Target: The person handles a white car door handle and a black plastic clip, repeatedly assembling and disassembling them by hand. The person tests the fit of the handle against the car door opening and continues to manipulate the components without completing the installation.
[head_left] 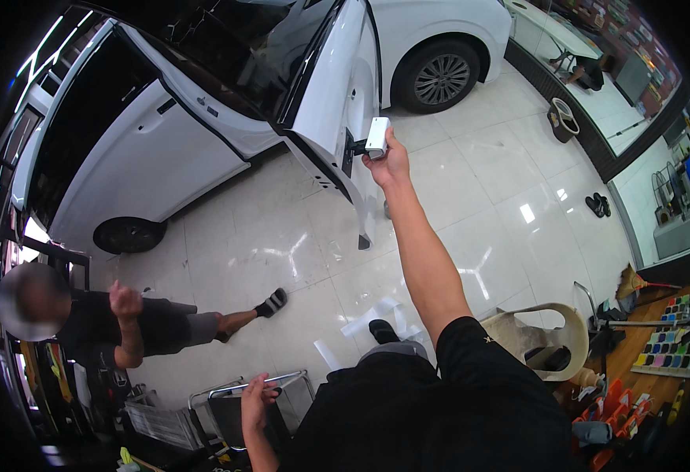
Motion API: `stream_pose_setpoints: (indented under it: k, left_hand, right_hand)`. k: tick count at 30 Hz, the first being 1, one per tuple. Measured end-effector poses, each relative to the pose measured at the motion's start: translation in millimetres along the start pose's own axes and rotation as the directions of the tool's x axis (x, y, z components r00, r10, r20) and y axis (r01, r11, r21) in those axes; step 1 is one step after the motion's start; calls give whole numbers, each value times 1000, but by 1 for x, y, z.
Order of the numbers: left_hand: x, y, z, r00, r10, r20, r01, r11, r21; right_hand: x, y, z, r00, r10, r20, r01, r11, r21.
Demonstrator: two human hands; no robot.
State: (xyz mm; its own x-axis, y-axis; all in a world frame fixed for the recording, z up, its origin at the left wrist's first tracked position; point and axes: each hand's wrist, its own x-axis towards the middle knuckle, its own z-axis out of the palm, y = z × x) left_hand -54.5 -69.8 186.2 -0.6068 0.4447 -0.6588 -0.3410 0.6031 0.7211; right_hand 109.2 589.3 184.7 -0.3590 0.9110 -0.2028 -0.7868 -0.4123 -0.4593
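My right hand is stretched forward, gripping a white box-shaped device with a black part reaching to the edge panel of the open white car door; whether it is attached there I cannot tell. My left hand is low beside a metal-framed folding chair, its fingers curled, with a small dark thing at them that I cannot make out.
Another person stands at left near a white car. Pale strips lie on the tiled floor by my foot. A beige plastic chair, bucket, sandals and colour swatch board are at right.
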Motion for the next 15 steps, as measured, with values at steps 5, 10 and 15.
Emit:
stream_pose_setpoints:
  k: [5,10,15]
  left_hand:
    - [-3,-65,-14,980,-183,-80,180,983,-41]
    - [-4,-102,-21,949,-303,-89,294,951,-100]
    - [9,-95,-17,938,-335,-87,337,942,3]
  right_hand:
    - [13,9,-1,1000,9,-9,-9,1000,-19]
    - [16,14,-10,998,34,57,-34,999,-8]
    - [14,11,-8,997,18,72,-19,1000,8]
